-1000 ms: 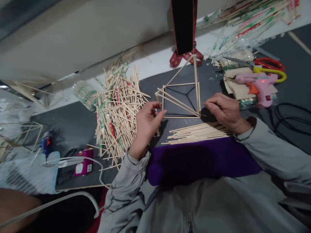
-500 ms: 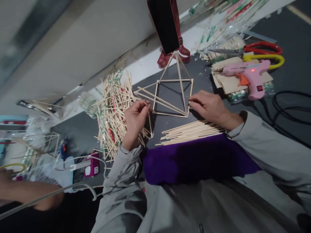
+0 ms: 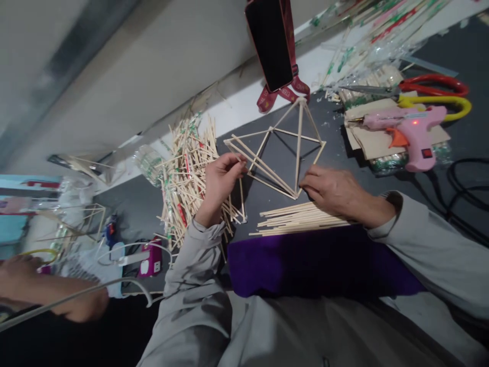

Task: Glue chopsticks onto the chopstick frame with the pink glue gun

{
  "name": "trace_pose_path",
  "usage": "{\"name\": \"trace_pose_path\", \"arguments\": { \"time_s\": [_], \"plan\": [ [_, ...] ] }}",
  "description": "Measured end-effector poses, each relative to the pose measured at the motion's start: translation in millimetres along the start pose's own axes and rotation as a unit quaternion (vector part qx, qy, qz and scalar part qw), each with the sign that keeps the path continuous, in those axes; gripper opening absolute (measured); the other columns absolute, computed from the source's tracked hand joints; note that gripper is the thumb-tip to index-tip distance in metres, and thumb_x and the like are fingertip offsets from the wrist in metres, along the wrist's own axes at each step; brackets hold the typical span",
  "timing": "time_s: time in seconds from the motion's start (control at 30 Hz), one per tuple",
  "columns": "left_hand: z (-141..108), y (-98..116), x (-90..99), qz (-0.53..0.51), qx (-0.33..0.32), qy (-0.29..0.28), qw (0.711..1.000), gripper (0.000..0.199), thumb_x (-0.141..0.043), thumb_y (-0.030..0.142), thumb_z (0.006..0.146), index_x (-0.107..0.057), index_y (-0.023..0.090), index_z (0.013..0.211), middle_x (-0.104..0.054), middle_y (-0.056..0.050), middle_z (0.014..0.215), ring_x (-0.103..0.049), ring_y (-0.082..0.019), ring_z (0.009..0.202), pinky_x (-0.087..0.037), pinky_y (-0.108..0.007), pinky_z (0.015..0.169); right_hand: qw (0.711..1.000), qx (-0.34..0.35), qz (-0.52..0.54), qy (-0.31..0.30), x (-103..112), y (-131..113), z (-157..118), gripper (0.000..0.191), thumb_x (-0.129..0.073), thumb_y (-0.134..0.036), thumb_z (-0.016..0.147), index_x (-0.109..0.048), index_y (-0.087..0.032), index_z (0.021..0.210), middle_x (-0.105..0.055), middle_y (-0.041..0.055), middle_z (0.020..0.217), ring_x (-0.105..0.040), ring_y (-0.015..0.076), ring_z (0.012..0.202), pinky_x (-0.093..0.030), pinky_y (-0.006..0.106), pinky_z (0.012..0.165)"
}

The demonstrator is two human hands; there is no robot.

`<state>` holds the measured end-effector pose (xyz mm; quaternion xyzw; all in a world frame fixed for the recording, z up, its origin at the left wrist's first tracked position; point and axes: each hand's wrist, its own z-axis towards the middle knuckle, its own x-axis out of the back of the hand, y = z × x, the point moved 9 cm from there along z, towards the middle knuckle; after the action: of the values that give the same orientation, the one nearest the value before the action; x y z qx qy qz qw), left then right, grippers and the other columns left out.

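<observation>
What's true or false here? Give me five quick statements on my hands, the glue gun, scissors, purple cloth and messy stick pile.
The left hand and right hand are both at the stick frame. True.
The pink glue gun lies left of the stick frame. False: the pink glue gun lies right of it.
The scissors have red and yellow handles. True.
The purple cloth lies beyond the stick frame. False: the purple cloth lies on the person's side.
The messy stick pile lies left of the stick frame. True.

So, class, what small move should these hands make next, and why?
Perhaps steady the stick frame with the right hand, to limit shifting: that hand is by the frame's near corner, while the left hand is at its left side.
</observation>
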<state>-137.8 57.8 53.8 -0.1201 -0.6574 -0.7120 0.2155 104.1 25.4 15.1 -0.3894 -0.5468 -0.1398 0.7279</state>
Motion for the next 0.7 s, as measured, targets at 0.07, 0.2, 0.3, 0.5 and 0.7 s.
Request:
{"name": "trace_pose_path", "arguments": {
  "time_s": [0.07, 0.2, 0.3, 0.5, 0.7],
  "plan": [
    [0.1, 1.0, -0.3, 0.003, 0.0, -0.006, 1.0, 0.008, -0.075, 0.028, 0.078, -0.074, 0.02, 0.079, -0.072, -0.002, 0.073, -0.068, -0.013, 0.063, -0.055, -0.021, 0.054, 1.0, 0.017, 0.003, -0.014, -2.2, -4.5, -0.9, 0.033, -0.041, -0.018, 0.099, -0.073, -0.019, 0.101, -0.067, 0.0084, 0.1, -0.061, 0.0188, 0.084, -0.032, 0.033, 0.065],
    [0.0, -0.1, -1.5, 0.002, 0.007, -0.015, 1.0, 0.009, -0.075, 0.028, 0.079, -0.075, 0.02, 0.081, -0.072, -0.002, 0.074, -0.069, -0.013, 0.065, -0.056, -0.022, 0.056, 0.999, 0.035, 0.005, -0.02, -3.5, -8.4, -1.7, 0.034, -0.039, -0.017, 0.099, -0.073, -0.019, 0.1, -0.066, 0.0085, 0.098, -0.059, 0.018, 0.082, -0.031, 0.031, 0.064],
    [1.0, -0.9, -3.0, 0.003, 0.013, -0.02, 1.0, 0.01, -0.074, 0.03, 0.08, -0.075, 0.02, 0.082, -0.071, -0.002, 0.072, -0.068, -0.014, 0.066, -0.056, -0.023, 0.057, 0.999, 0.043, 0.008, -0.007, -4.2, -8.5, -1.9, 0.032, -0.04, -0.018, 0.098, -0.072, -0.019, 0.098, -0.065, 0.0073, 0.095, -0.057, 0.0164, 0.079, -0.03, 0.03, 0.063],
    [-0.2, 13.8, 1.5, 0.002, -0.018, -0.062, 0.998, 0.031, -0.081, 0.031, 0.074, -0.075, 0.025, 0.103, -0.073, -0.007, 0.108, -0.064, -0.013, 0.072, -0.053, -0.023, 0.055, 1.0, 0.025, -0.007, -0.004, -6.7, -4.8, -3.3, 0.032, -0.041, -0.023, 0.099, -0.072, -0.019, 0.097, -0.066, 0.0071, 0.095, -0.058, 0.0157, 0.074, -0.028, 0.031, 0.06],
    [-3.3, 38.9, 26.3, -0.022, -0.045, 0.032, 0.998, 0.047, -0.082, 0.044, 0.078, -0.07, 0.028, 0.121, -0.072, -0.006, 0.111, -0.065, -0.015, 0.076, -0.054, -0.026, 0.058, 0.999, -0.016, 0.02, 0.033, 15.1, -5.6, -7.6, 0.036, -0.041, -0.032, 0.098, -0.075, -0.022, 0.091, -0.072, 0.007, 0.087, -0.065, 0.0202, 0.075, -0.034, 0.032, 0.061]
  ]
}}
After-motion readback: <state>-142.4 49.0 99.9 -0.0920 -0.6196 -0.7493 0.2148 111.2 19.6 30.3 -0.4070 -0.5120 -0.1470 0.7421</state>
